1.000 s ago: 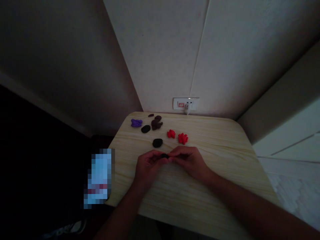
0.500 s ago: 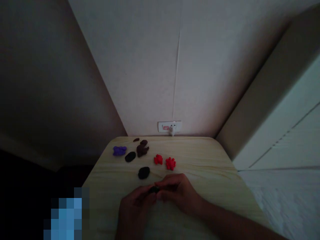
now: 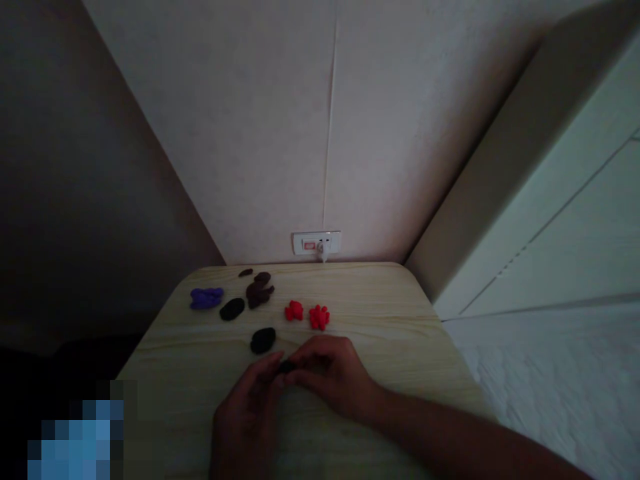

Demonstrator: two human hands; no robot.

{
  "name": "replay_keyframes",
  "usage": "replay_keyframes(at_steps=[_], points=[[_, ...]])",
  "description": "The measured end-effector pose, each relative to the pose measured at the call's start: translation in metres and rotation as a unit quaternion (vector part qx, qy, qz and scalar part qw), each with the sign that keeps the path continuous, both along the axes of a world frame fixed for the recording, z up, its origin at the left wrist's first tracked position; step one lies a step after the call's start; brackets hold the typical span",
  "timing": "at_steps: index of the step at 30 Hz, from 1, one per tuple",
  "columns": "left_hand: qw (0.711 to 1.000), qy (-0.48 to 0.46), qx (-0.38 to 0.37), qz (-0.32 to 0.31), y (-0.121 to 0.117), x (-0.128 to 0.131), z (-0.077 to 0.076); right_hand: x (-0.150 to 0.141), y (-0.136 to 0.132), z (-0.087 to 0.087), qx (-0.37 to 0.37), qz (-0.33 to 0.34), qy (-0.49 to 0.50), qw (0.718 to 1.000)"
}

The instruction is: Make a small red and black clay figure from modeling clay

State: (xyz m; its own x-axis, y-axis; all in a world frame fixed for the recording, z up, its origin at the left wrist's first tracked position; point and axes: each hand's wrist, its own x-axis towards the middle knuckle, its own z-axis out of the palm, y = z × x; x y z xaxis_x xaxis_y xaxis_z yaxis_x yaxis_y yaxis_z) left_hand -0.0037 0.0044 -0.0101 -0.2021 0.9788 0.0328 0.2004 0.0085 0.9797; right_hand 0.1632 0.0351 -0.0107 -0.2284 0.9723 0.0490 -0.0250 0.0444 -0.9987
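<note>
fingers of left hand [image 3: 244, 408] and right hand [image 3: 334, 379] were clamped on a small black lump [image 3: 287, 367], over the bench [image 3: 395, 347]. over the last second the grip persisted while the view swung; judged, lump still being worked. just beyond lay a black disc [image 3: 263, 340], then two red pieces [image 3: 319, 317]; second disc [image 3: 232, 309], brown piece [image 3: 257, 293] and purple piece [image 3: 206, 298] sat toward the far left corner.

Seemingly black piece [image 3: 287, 367], red lumps [image 3: 319, 317]

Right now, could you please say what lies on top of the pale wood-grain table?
Two knobbly red lumps, a purple lump, dark brown pieces and two flat black ovals. The left hand and right hand, pinching a small black piece, hide the table beneath them.
</note>
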Motion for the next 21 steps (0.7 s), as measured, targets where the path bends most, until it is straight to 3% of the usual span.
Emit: replay_keyframes(at_steps=[6, 11, 21], points=[[0.998, -0.03, -0.008, -0.051, 0.001, 0.0, 0.009, 0.003, 0.006, -0.002, 0.0, 0.04, 0.049, 0.998], [0.998, -0.017, 0.007, -0.057, -0.001, 0.005, 0.015, 0.005, 0.002, -0.002, 0.057, 0.046, -0.055, 0.996], [0.992, 0.056, 0.017, -0.113, -0.009, 0.01, 0.01, 0.005, 0.002, 0.002, 0.078, 0.075, -0.051, 0.993]])
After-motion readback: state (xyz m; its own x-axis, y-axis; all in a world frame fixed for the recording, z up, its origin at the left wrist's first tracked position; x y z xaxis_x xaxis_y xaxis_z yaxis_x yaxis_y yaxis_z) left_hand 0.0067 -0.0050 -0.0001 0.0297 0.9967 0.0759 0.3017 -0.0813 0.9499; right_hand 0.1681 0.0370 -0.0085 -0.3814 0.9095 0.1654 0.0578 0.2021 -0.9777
